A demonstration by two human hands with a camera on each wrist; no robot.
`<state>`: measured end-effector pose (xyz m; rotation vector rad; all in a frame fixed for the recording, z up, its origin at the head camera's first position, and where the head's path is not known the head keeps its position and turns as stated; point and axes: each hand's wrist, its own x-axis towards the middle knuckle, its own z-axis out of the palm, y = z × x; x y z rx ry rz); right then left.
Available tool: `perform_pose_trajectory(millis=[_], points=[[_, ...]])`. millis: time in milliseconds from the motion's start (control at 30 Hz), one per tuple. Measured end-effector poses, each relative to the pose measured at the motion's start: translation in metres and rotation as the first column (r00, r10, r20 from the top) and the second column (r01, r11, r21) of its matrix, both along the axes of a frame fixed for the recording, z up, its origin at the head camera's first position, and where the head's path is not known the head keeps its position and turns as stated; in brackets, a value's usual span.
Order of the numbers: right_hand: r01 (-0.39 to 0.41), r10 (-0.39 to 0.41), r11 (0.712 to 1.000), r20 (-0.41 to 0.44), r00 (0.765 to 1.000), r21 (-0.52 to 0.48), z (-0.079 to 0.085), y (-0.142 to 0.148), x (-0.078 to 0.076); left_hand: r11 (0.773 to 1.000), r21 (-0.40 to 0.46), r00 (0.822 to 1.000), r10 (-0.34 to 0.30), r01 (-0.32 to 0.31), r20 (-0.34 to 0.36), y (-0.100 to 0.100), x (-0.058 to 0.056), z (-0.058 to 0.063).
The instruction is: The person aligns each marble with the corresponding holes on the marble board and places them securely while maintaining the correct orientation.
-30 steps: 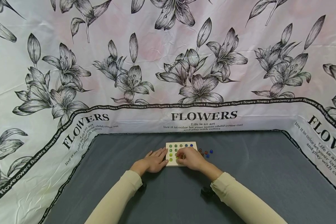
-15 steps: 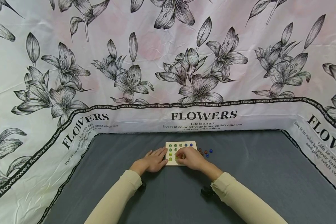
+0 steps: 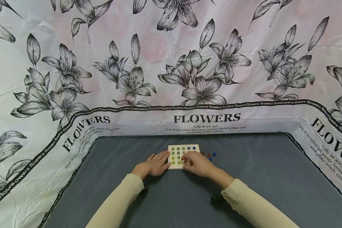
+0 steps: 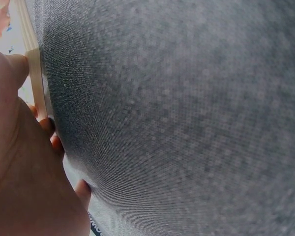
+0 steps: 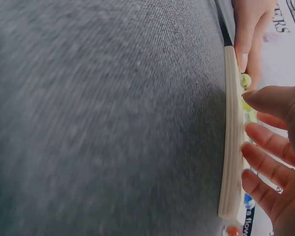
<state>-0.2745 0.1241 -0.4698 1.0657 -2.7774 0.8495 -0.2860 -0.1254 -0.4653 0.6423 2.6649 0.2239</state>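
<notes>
A pale wooden board [image 3: 175, 167] lies on the grey cloth with glass marbles set in rows: green marbles [image 3: 178, 148], blue marbles [image 3: 191, 148] and yellow marbles [image 3: 173, 157]. My left hand [image 3: 156, 164] lies with fairly straight fingers against the board's left edge, its thumb touching the front left corner. Over the board's front right part is my right hand [image 3: 199, 163], hiding some of the rows. In the right wrist view its fingers are loosely bent and apart; the thumb tip is close to a yellow-green marble [image 5: 247, 104], which it does not appear to grip.
Just right of the board lie several loose marbles, among them a blue one [image 3: 214, 154] and a reddish one [image 3: 209, 155]. The grey cloth [image 3: 259, 171] has a white floral border, and a flower-printed sheet [image 3: 165, 79] rises behind.
My right hand has shifted slightly right, its fingertips moving off a yellow-green marble in the front row, which now shows in the board. The left hand stays in place.
</notes>
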Motion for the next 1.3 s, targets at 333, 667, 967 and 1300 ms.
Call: perform_pose_trajectory(millis=[333, 667, 967, 1300], points=[[0.008, -0.008, 1.0, -0.012, 1.0, 0.018, 0.011, 0.019, 0.014, 1.0, 0.013, 1.0, -0.008, 0.008, -0.001, -0.002, -0.001, -0.003], [0.054, -0.054, 0.997, 0.004, 0.999, 0.049, 0.021, 0.038, 0.025, 1.0, 0.021, 1.0, 0.007, -0.007, 0.0, -0.002, -0.006, -0.008], [0.075, -0.074, 0.994, -0.018, 0.997, 0.074, 0.023, 0.06, 0.029, 1.0, -0.003, 1.0, -0.002, 0.002, 0.01, -0.002, -0.007, -0.011], [0.157, -0.157, 0.984, -0.012, 0.988, 0.079, 0.027, 0.088, 0.031, 1.0, -0.002, 1.0, -0.002, 0.002, -0.002, -0.003, -0.011, -0.015]])
